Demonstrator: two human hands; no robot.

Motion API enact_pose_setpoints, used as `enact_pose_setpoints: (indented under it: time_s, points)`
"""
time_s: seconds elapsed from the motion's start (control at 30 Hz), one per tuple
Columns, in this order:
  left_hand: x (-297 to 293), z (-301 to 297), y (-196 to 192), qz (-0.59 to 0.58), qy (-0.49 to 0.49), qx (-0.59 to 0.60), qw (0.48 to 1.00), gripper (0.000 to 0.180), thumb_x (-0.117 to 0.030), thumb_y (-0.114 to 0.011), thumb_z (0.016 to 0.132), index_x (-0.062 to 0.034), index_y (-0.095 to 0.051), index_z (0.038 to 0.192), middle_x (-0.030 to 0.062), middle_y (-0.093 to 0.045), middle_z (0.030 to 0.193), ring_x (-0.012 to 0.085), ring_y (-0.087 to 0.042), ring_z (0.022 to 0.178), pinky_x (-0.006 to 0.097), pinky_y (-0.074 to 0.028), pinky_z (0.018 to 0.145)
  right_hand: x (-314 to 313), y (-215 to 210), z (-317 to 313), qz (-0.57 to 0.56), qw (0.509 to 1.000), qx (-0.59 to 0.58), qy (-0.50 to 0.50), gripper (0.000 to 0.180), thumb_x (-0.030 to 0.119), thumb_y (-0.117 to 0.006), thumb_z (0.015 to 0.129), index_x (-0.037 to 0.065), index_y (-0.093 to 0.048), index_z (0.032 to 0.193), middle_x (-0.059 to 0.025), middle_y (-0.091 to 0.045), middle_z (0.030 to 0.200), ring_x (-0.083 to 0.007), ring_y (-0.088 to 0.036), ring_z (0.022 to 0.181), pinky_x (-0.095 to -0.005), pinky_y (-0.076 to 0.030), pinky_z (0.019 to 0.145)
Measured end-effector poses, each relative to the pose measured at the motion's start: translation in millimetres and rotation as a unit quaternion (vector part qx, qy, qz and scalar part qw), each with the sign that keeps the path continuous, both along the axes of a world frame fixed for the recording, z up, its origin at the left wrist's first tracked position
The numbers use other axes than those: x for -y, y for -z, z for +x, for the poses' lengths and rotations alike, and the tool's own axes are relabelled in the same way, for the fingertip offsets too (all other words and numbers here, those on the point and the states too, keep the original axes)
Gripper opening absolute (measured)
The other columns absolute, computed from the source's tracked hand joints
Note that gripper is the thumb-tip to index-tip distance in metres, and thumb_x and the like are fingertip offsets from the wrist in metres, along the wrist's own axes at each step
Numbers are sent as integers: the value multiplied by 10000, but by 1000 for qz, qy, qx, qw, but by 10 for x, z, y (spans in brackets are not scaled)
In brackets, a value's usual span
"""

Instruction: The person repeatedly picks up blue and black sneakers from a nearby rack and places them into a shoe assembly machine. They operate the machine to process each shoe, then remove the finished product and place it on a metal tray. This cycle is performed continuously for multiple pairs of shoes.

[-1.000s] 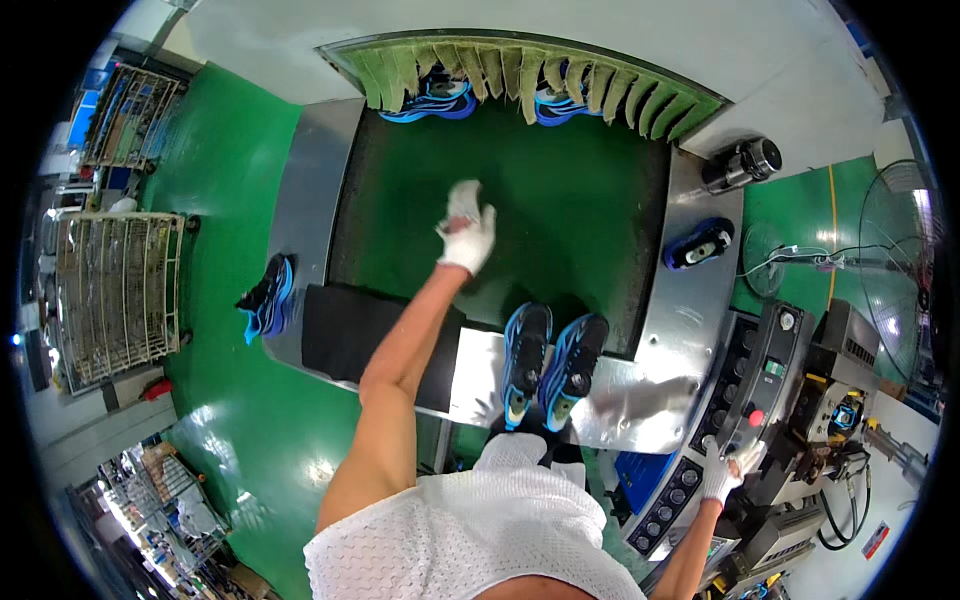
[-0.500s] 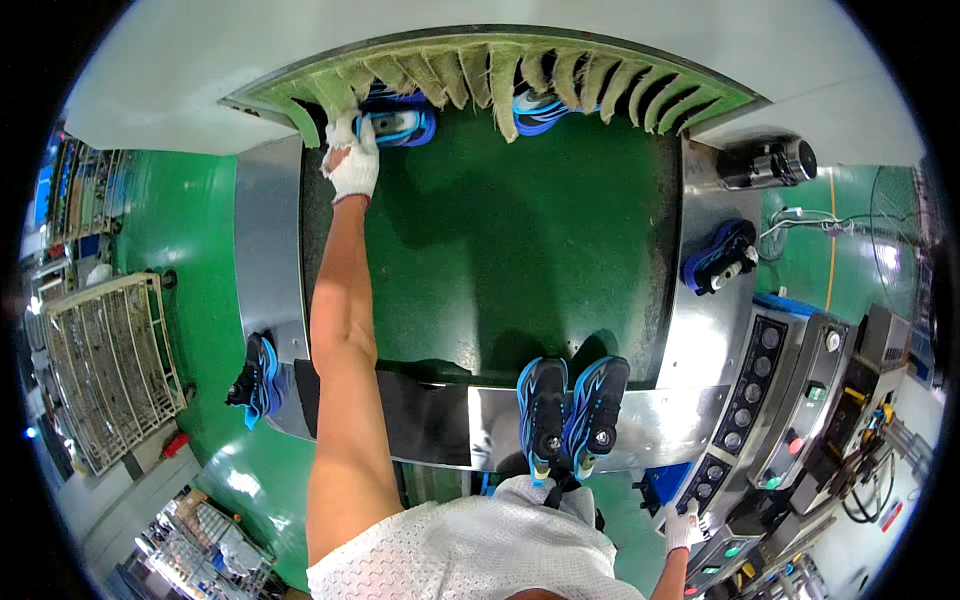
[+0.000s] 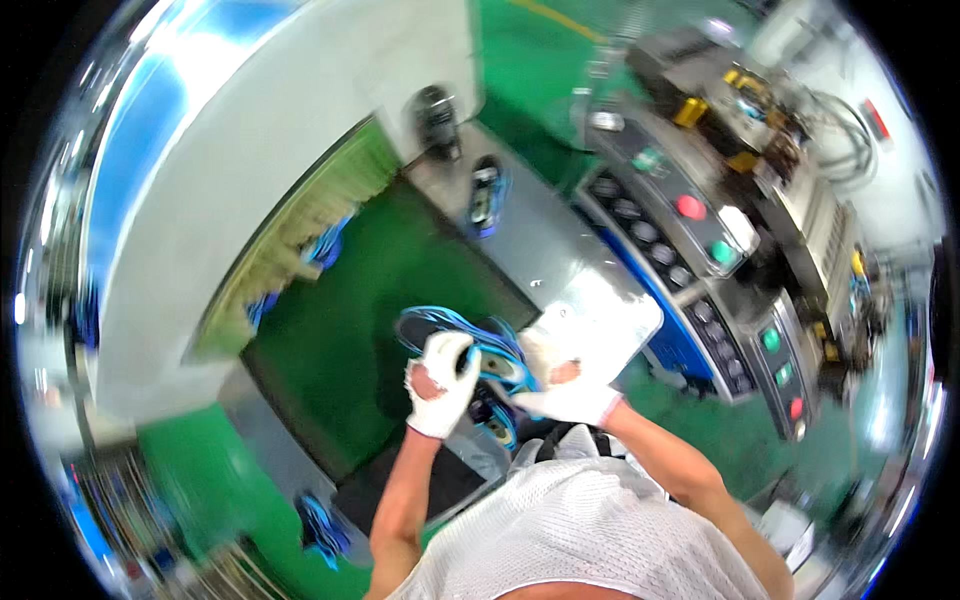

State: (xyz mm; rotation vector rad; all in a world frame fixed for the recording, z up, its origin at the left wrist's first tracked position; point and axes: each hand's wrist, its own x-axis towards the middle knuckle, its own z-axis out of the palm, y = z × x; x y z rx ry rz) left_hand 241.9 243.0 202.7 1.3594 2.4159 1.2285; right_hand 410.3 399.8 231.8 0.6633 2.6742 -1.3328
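While a white machine housing (image 3: 290,115) rises beyond my hands to the left, a green belt (image 3: 360,310) runs out from it toward my left hand (image 3: 437,386). To the right of my right hand (image 3: 572,388) stands a control panel (image 3: 655,185) with red and green buttons. Green curtain strips (image 3: 350,180) well beyond my hands partly cover blue shoes (image 3: 328,243). Below my left hand lies a black mat (image 3: 410,490); a dark flask (image 3: 436,120) stands far ahead of both hands. A dark-and-blue shoe (image 3: 430,325) lies just ahead of my hands, my left thumb and fingers gripping it. My right thumb and fingers are spread beside it; blur hides whether they touch anything. Another shoe (image 3: 497,425) sits low between my hands, partly covered.
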Motion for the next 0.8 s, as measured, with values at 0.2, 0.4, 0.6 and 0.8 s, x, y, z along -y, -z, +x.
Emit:
enact_pose_setpoints:
  time_s: [0.2, 0.4, 0.6, 0.8]
  points:
    - [-1439, 1313, -648, 47, 148, 339, 928, 160, -24, -717, 901, 8, -678, 1053, 109, -709, 1041, 190, -671, 941, 331, -542, 860, -663, -28, 1102, 132, 963, -184, 148, 587, 181, -735, 790, -17, -501, 1291, -244, -585, 1164, -433, -612, 1078, -462, -522, 914]
    - [-2685, 2649, -1571, 67, 493, 82, 863, 546, -22, -743, 846, -2, -563, 1361, 190, -599, 1340, 259, -652, 1130, 360, -528, 976, -1152, -712, 2846, -143, 874, -29, 464, 570, 375, -818, 780, -43, -645, 1127, -198, -689, 1011, -247, -680, 956, -364, -535, 874]
    - [-3636, 3798, -1837, 118, 453, 273, 841, 584, 30, -600, 948, -7, -412, 1499, 169, -503, 1476, 256, -569, 1289, 367, -481, 1074, -968, -860, 4230, -285, 612, -434, 597, 398, 125, -794, 865, -44, -671, 1204, -81, -709, 1099, -136, -651, 935, -311, -551, 839]
    - [-5185, 4866, -1322, 63, 455, 172, 872, 623, -199, -694, 971, 8, -415, 1488, 194, -534, 1457, 291, -560, 1329, 391, -437, 1124, -892, -650, 5052, -275, 444, -537, 663, 169, 43, -722, 878, -32, -698, 1028, -72, -727, 966, -129, -680, 759, -301, -552, 654]
